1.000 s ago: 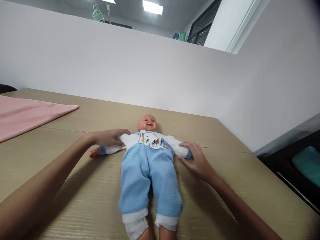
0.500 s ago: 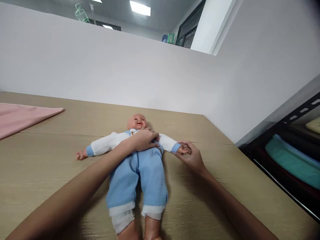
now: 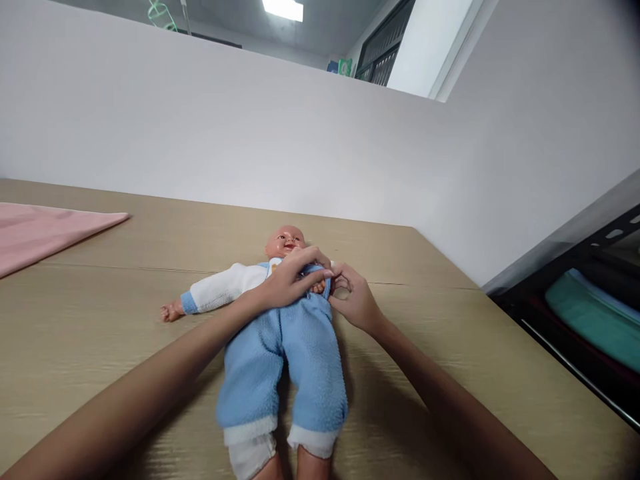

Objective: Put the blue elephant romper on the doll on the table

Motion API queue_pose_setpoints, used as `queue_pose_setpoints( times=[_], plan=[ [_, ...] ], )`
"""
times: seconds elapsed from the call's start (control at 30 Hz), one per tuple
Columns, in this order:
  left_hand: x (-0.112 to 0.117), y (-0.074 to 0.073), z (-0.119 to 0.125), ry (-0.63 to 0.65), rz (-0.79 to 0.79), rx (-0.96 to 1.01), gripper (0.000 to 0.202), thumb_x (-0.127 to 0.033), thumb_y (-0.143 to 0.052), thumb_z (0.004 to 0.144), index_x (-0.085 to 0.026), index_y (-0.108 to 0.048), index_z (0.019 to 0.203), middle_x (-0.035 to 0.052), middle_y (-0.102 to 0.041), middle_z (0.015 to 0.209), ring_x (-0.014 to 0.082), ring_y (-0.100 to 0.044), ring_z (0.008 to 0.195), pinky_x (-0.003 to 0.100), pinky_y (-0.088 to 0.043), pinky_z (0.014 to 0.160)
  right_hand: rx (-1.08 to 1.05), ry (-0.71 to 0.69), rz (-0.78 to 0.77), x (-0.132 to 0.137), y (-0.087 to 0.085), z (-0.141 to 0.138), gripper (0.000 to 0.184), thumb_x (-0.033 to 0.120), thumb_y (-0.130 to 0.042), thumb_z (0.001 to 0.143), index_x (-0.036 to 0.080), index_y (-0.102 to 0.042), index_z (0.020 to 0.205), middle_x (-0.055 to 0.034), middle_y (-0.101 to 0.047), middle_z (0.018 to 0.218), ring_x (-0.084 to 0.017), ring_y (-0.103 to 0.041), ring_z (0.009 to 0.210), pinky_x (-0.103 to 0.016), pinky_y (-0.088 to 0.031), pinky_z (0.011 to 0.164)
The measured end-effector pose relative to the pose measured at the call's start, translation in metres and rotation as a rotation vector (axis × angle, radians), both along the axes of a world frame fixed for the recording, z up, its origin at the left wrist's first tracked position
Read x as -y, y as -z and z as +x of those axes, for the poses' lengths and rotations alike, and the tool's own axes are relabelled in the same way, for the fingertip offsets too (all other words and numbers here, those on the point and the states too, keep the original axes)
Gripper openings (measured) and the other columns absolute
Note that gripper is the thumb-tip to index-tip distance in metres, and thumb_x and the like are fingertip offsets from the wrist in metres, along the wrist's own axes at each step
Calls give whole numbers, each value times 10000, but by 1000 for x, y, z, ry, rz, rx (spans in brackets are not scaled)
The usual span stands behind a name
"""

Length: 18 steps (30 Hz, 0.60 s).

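A baby doll (image 3: 285, 243) lies on its back on the table, in blue fleece overalls (image 3: 310, 347) over a white top with blue cuffs. My left hand (image 3: 287, 280) rests across its chest, thumb and fingers closed on the blue shoulder strap. One small doll hand (image 3: 319, 287) shows below my left thumb, inside the loop of blue cloth. Against the doll's right-hand side in the view, my right hand (image 3: 356, 299) is curled, fingertips pinching at the edge of the blue cloth. The doll's other arm (image 3: 217, 291) stretches out to the left. My fingers hide most of that folded arm.
The wooden table (image 3: 125, 347) meets a white wall (image 3: 225, 133) at the back. A pink cloth (image 3: 50, 230) lies at the left. Right of the table, a black metal rack (image 3: 550, 267) holds folded green and blue cloths (image 3: 595, 317).
My right hand has moved left from the doll's outstretched hand to its side. That doll arm is now folded in, its hand at the chest under my left hand.
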<state>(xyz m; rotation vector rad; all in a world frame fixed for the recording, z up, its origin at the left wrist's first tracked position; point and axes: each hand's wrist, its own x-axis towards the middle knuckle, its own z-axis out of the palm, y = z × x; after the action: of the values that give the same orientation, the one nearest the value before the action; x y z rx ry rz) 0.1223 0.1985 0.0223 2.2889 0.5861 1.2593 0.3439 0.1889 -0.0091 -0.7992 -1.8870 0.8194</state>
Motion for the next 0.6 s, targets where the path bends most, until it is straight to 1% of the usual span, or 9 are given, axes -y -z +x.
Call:
queue_pose_setpoints(
  times=[0.1,0.13,0.2,0.27,0.33,0.37,0.47,0.53,0.6],
  plan=[
    [-5,-1,5,-21,-184,43,196,-365,-626,1076,-181,-674,1030,53,-745,1001,214,-687,960,332,-526,891,9,-52,9,8,1,0,188,237,-753,853,265,-720,1036,-48,-665,1100,-262,-659,1083,-424,-554,1005],
    [-7,-1,6,-32,-216,36,205,-378,-641,1061,-180,-678,1023,55,-749,1004,219,-691,967,336,-534,897,-27,-72,-45,11,3,0,166,269,-746,866,268,-737,1032,-57,-666,1131,-277,-641,1149,-440,-530,1062],
    [-11,1,7,-39,-245,12,228,-411,-675,1028,-183,-686,1016,62,-764,1013,229,-704,979,350,-547,918,-203,-82,-242,14,7,0,135,365,-722,887,267,-732,980,-61,-677,1124,-287,-632,1177,-453,-519,1092],
    [-16,3,7,-32,-270,-31,269,-452,-692,1004,-186,-694,1047,73,-776,1049,244,-718,1007,367,-559,941,-415,-8,-467,15,13,-3,202,458,-698,878,259,-694,914,-60,-689,1034,-282,-658,1073,-452,-556,1023],
    [-20,6,5,-18,-322,-98,317,-482,-685,989,-190,-696,1113,82,-778,1078,259,-730,1030,384,-571,951,-522,125,-595,14,21,-7,246,496,-698,848,253,-664,865,-47,-675,915,-264,-653,926,-433,-579,920],
    [-22,7,4,-15,-345,-134,331,-485,-678,984,-194,-695,1139,85,-779,1093,264,-733,1042,392,-575,958,-530,188,-608,13,24,-9,243,488,-714,830,253,-656,842,-35,-662,872,-251,-637,881,-410,-576,880],
    [-27,10,4,-37,-360,-195,302,-445,-637,981,-203,-693,1152,96,-785,1136,271,-734,1069,408,-575,980,-531,324,-541,7,33,-12,206,422,-756,802,263,-626,796,10,-620,827,-212,-585,843,-327,-525,817],
    [-29,11,6,-64,-325,-194,280,-417,-597,995,-201,-688,1148,101,-785,1144,265,-733,1054,409,-573,965,-538,365,-520,1,36,-13,197,400,-753,792,270,-604,793,34,-594,804,-191,-563,817,-298,-494,785],
    [-30,13,11,-116,-276,-181,267,-399,-571,1005,-195,-678,1141,99,-781,1090,257,-732,990,401,-578,907,-540,353,-540,-7,37,-13,207,415,-733,781,273,-583,790,44,-585,778,-183,-567,785,-294,-487,754]
  ],
)
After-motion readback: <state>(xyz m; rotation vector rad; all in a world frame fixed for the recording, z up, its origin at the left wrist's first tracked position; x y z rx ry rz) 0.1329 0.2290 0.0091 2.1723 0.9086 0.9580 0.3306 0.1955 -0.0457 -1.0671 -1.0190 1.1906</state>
